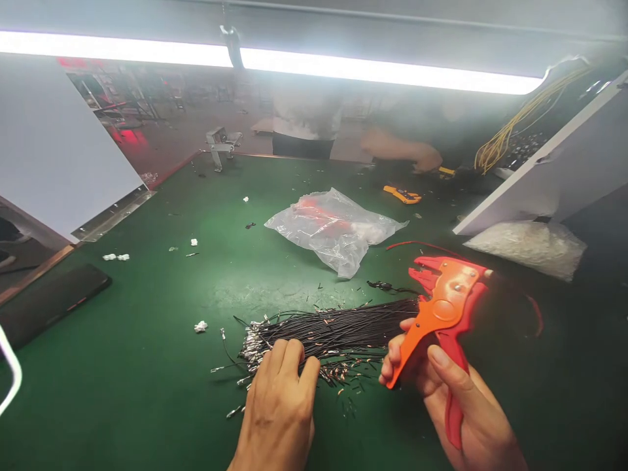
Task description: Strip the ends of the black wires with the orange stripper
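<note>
In the lower middle of the head view, a thick bundle of black wires point(343, 327) lies across the green table, with silvery crimped terminals point(254, 340) at its left end. My left hand point(279, 399) rests on this bundle near the terminals, its fingers bent down into the wires; the fingertips are partly hidden. Held up at the bundle's right end is an orange and red wire stripper point(444, 304), its jaws pointing up and left. My right hand point(456, 392) is closed around its handles. Short wire scraps with copper ends point(341, 373) lie along the bundle's near side.
A clear plastic bag point(338, 229) with something orange inside lies beyond the wires. Farther back is a yellow tool point(402, 194). A bag of pale parts point(527, 245) sits at right, a dark flat case point(53, 304) at left. A co-worker's arm point(402, 149) reaches in at the far side.
</note>
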A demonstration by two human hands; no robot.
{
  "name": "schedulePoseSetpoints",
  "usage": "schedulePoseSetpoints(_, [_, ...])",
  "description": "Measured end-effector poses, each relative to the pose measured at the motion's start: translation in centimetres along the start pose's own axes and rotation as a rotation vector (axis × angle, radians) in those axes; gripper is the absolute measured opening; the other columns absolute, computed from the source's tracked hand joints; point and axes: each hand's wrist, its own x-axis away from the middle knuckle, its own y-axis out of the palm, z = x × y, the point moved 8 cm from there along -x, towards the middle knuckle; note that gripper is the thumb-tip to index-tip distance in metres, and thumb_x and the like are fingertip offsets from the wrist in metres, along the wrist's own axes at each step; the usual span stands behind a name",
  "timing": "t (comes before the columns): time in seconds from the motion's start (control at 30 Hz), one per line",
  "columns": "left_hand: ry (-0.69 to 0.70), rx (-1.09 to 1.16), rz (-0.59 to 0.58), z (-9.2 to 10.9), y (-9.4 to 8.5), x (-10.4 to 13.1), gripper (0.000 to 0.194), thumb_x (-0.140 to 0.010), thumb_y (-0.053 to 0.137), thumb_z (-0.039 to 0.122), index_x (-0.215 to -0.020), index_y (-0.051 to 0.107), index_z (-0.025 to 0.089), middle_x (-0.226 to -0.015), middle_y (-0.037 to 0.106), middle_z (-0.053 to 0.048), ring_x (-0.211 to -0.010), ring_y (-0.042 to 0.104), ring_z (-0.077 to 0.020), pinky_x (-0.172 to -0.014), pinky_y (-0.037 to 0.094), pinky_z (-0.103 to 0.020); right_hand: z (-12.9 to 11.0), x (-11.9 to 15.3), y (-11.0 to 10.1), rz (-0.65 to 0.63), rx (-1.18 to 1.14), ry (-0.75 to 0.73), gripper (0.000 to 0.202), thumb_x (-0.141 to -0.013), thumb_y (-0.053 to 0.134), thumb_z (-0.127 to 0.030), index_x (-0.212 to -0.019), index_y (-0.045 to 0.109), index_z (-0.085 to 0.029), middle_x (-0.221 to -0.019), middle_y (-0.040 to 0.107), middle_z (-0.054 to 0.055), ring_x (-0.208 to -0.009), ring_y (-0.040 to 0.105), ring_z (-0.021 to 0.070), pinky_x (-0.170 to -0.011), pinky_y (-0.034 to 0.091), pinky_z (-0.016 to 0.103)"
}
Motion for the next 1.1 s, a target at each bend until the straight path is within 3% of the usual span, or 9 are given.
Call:
schedulePoseSetpoints(0.3, [0.107,0.042,-0.001,1.9,0.0,0.1,0.023,-0.082,0.051,-0.002,-0.080,0.057,0.020,-0.080,0.057,-0.004,-0.073,0.048,-0.0202,-0.063,0.043,-0.033,-0.2,0.7,0.3,0.222,0.063,0.105,0.033,-0.093,0.060,-0.051,-0.115,0.056,-0.027,-0.092,0.070,0.001,-0.088,0.063,0.0228,-0.077,0.052,0.036])
schedulePoseSetpoints(0.57, [0.044,-0.054,-0.023,1.3,0.6,0.3,0.033,-0.083,0.048,-0.006,-0.099,0.062,0.018,-0.085,0.057,-0.004,-0.077,0.049,-0.0221,-0.066,0.044,-0.034,-0.3,0.8,0.3,0.222,0.024,0.067,0.030,-0.093,0.062,-0.048,-0.114,0.056,-0.026,-0.095,0.070,0.002,-0.086,0.065,0.0223,-0.079,0.051,0.038])
schedulePoseSetpoints(0.83, [-0.013,0.035,-0.123,0.2,1.4,0.3,0.034,-0.079,0.047,-0.011,-0.083,0.059,0.021,-0.086,0.053,-0.003,-0.078,0.048,-0.0205,-0.065,0.043,-0.033,0.0,0.9,0.4,0.216,0.013,0.062,0.028,-0.094,0.062,-0.047,-0.112,0.056,-0.027,-0.087,0.068,-0.001,-0.080,0.061,0.0192,-0.077,0.051,0.035])
schedulePoseSetpoints(0.97, [-0.032,0.086,-0.176,0.4,1.6,0.4,0.031,-0.075,0.048,-0.011,-0.083,0.056,0.018,-0.094,0.054,-0.005,-0.083,0.048,-0.0216,-0.069,0.047,-0.036,-0.1,0.9,0.6,0.204,0.041,0.069,0.030,-0.093,0.062,-0.048,-0.115,0.055,-0.028,-0.086,0.068,-0.001,-0.078,0.062,0.0194,-0.078,0.051,0.036])
schedulePoseSetpoints(1.1, [-0.017,0.088,-0.156,0.9,1.4,0.4,0.032,-0.077,0.045,-0.011,-0.085,0.056,0.018,-0.098,0.055,-0.007,-0.088,0.048,-0.0230,-0.073,0.049,-0.037,0.2,0.9,0.4,0.207,0.058,0.083,0.030,-0.093,0.062,-0.048,-0.114,0.057,-0.027,-0.093,0.071,0.002,-0.081,0.064,0.0213,-0.078,0.052,0.038])
